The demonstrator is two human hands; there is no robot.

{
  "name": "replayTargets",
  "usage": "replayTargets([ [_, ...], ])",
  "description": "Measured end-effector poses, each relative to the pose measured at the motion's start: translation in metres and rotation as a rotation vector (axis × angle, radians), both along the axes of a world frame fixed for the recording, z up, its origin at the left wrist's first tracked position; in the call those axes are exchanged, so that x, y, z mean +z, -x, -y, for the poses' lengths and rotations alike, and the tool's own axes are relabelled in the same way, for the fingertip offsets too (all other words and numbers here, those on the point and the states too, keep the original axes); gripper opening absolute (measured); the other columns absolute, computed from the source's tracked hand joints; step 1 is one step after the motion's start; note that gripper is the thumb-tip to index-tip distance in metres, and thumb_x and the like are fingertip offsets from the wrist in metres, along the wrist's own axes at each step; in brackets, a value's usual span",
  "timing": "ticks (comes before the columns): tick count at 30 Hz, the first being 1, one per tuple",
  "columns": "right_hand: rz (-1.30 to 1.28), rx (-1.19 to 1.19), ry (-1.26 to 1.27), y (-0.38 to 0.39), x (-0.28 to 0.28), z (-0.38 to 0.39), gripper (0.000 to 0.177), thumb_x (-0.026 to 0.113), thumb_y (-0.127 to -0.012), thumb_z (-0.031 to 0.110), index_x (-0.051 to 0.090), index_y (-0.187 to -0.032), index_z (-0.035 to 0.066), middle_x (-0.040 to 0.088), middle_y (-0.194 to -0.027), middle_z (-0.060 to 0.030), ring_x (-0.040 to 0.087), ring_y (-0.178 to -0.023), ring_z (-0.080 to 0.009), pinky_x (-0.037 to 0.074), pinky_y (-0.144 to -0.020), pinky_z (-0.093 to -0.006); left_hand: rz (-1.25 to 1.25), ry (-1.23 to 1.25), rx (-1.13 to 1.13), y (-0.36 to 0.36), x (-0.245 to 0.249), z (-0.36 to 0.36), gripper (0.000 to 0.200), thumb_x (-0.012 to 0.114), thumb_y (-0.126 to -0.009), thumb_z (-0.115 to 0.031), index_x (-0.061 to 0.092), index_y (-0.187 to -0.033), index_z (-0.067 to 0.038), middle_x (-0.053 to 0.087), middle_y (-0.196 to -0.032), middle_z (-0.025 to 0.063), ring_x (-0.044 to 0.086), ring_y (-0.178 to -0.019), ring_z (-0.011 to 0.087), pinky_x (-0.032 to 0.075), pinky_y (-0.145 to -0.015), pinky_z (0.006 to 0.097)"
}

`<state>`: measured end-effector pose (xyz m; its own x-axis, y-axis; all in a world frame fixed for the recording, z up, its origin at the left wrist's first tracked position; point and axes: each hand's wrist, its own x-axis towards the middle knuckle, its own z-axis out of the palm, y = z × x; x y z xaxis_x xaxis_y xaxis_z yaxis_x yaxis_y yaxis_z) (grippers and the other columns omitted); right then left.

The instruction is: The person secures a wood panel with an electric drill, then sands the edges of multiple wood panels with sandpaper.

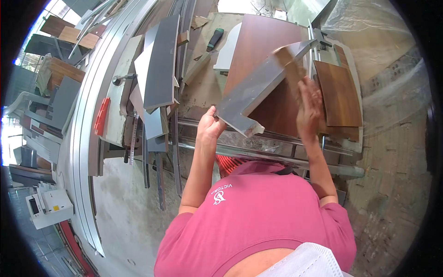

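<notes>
A grey board [258, 85] with a notched, jagged near end lies at a slant over a reddish-brown panel [263, 44]. My left hand [211, 123] is closed on the near left corner of the grey board. My right hand [309, 104], slightly blurred, is wrapped round a brown wooden block [288, 64], which is held over the upper right part of the grey board. Motion blur hides whether the block touches the board. To the right of my right hand lies a brown wood-grain panel [337, 94].
A dark-handled tool [215, 39] lies beyond the left hand. Stacked dark boards [161, 64], a red object [102, 116] and a clamp [123, 79] are at the left. Metal rails [244, 152] run along the near edge. Plastic sheeting [364, 21] hangs at the far right.
</notes>
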<state>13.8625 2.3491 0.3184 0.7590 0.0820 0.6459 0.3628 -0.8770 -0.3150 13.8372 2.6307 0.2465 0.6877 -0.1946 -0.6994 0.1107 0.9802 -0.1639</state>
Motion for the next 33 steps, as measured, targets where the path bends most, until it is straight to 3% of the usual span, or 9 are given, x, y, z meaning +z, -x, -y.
replayTargets([
  [2,0.023,0.366,-0.098,0.029,0.005,-0.016,0.046,0.045,-0.079,-0.007,0.051,-0.123,0.007,0.043,-0.134,-0.0128,0.041,-0.124,-0.0277,0.026,-0.105,-0.0424,-0.015,-0.078,0.008,0.004,0.000,0.006,0.038,0.036,-0.097,-0.023,0.042,-0.119,0.007,0.047,-0.122,0.0218,0.048,-0.113,0.0337,0.038,-0.099,0.0463],
  [8,-0.079,0.664,-0.672,0.067,0.014,-0.049,0.036,0.036,-0.092,0.016,0.044,-0.122,-0.004,0.050,-0.117,-0.0188,0.049,-0.109,-0.0289,0.038,-0.094,-0.0385,0.020,0.194,0.115,0.018,0.030,0.039,0.037,0.033,-0.097,-0.024,0.042,-0.118,0.005,0.048,-0.123,0.0185,0.045,-0.116,0.0323,0.035,-0.102,0.0461],
  [12,-0.031,0.660,-0.540,0.069,0.002,-0.053,0.052,0.039,-0.089,0.036,0.042,-0.117,-0.008,0.048,-0.116,-0.0181,0.048,-0.106,-0.0280,0.036,-0.092,-0.0379,0.065,0.147,0.147,0.021,0.005,0.045,0.038,0.030,-0.097,-0.018,0.037,-0.123,0.008,0.042,-0.128,0.0236,0.041,-0.120,0.0337,0.032,-0.104,0.0451],
  [17,-0.101,0.810,-0.789,0.050,0.056,-0.071,0.047,0.055,-0.083,0.023,0.044,-0.117,-0.007,0.053,-0.109,-0.0136,0.049,-0.104,-0.0228,0.037,-0.090,-0.0339,0.012,0.231,0.136,0.029,0.047,0.060,0.034,0.036,-0.096,-0.020,0.040,-0.120,0.003,0.046,-0.123,0.0191,0.045,-0.116,0.0304,0.036,-0.101,0.0472],
  [20,-0.038,0.608,-0.504,0.036,0.078,-0.072,0.039,0.069,-0.072,0.008,0.055,-0.108,0.000,0.061,-0.099,-0.0077,0.056,-0.089,-0.0152,0.043,-0.082,-0.0304,0.193,-0.089,0.070,0.036,0.074,0.068,0.035,0.039,-0.095,-0.025,0.040,-0.119,0.000,0.044,-0.122,0.0187,0.043,-0.116,0.0319,0.036,-0.100,0.0489],
  [24,-0.063,0.641,-0.826,0.007,0.119,-0.085,0.023,0.065,-0.076,0.007,0.060,-0.097,0.000,0.062,-0.088,-0.0033,0.055,-0.075,-0.0097,0.044,-0.067,-0.0233,0.252,-0.259,-0.057,0.046,0.079,0.072,0.067,0.056,-0.085,-0.042,0.031,-0.128,0.004,0.033,-0.134,0.0205,0.040,-0.118,0.0354,0.038,-0.097,0.0475],
  [27,-0.091,0.638,-0.791,-0.006,0.142,-0.084,0.023,0.062,-0.080,0.013,0.059,-0.098,-0.001,0.061,-0.087,-0.0030,0.053,-0.072,-0.0081,0.044,-0.064,-0.0226,0.440,-1.092,-0.008,0.052,0.064,0.072,0.094,0.064,-0.079,-0.044,0.004,-0.141,-0.006,0.012,-0.145,0.0183,0.028,-0.128,0.0346,0.023,-0.105,0.0485],
  [30,-0.091,0.662,-0.659,-0.011,0.149,-0.093,0.029,0.060,-0.084,0.021,0.056,-0.103,-0.001,0.061,-0.086,-0.0023,0.051,-0.072,-0.0078,0.044,-0.067,-0.0227,0.801,-1.508,-0.064,0.052,0.078,0.077,0.092,0.064,-0.079,-0.044,0.006,-0.142,-0.010,0.010,-0.146,0.0169,0.023,-0.130,0.0373,0.015,-0.107,0.0499],
  [33,-0.205,0.691,-0.685,-0.018,0.139,-0.116,0.037,0.060,-0.085,0.026,0.053,-0.112,0.001,0.063,-0.093,-0.0082,0.057,-0.082,-0.0108,0.046,-0.074,-0.0261,0.754,-1.739,-0.119,0.037,0.102,0.084,0.077,0.067,-0.078,-0.023,0.020,-0.137,-0.007,0.039,-0.129,0.0179,0.045,-0.114,0.0269,0.033,-0.096,0.0375],
])
